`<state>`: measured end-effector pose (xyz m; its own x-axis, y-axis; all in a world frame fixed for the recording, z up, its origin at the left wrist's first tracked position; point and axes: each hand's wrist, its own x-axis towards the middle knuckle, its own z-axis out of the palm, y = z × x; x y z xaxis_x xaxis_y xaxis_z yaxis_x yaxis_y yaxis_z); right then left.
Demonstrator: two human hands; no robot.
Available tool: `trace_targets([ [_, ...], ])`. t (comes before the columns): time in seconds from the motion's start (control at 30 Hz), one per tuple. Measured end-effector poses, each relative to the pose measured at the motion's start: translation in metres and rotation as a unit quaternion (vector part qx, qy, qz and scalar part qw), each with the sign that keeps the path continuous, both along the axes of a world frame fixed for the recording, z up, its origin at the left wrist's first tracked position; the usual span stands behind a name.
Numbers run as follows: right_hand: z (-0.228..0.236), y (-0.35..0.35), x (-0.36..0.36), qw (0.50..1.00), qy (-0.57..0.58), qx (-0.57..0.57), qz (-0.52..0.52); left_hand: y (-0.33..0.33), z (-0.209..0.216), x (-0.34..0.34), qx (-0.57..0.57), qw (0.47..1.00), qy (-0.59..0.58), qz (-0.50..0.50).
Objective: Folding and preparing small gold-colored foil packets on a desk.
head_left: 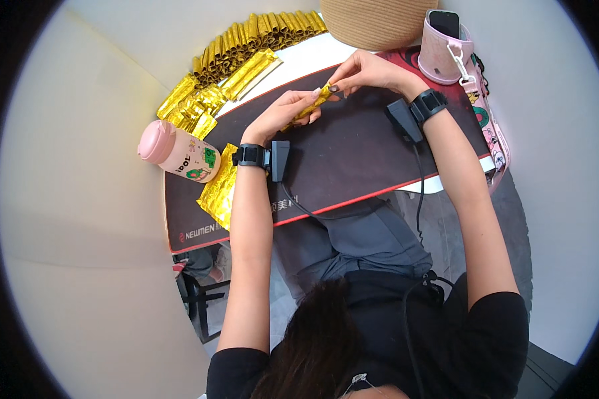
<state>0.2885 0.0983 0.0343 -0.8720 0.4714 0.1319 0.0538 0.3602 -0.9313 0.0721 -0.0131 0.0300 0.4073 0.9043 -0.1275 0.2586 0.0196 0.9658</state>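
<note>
Over the far half of the black desk mat (359,149), both hands meet at a thin rolled strip of gold foil (321,100). Along its lower part, my left hand (286,112) grips the roll between thumb and fingers. At the upper right end, my right hand (369,72) pinches its tip with thumb and forefinger. Beyond the left hand lie flat gold foil sheets (199,110) and a longer folded gold strip (251,72). Many finished-looking gold foil tubes (256,33) are stacked along the far edge. Another foil sheet (218,193) lies partly under my left forearm.
A pink-lidded bottle (188,154) stands on the left, beside the foil. At the far right, a pink cup holder (439,60) contains a phone (444,24), with a patterned strap (491,123) hanging down. A ribbed tan round object (379,23) sits at the back. Cables trail from both wrist devices.
</note>
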Motion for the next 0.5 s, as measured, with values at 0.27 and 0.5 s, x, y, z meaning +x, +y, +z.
trace_targets([
  [0.27, 0.0048, -0.0034, -0.0020, 0.997, -0.066, 0.033, -0.018, -0.0011, 0.0048, 0.0014, -0.019, 0.999, 0.039, 0.012],
  [0.5, 0.0001, -0.0028, -0.0080, 0.998, -0.032, 0.046, -0.018, 0.0011, 0.0001, -0.0007, -0.007, 0.998, 0.052, 0.021],
])
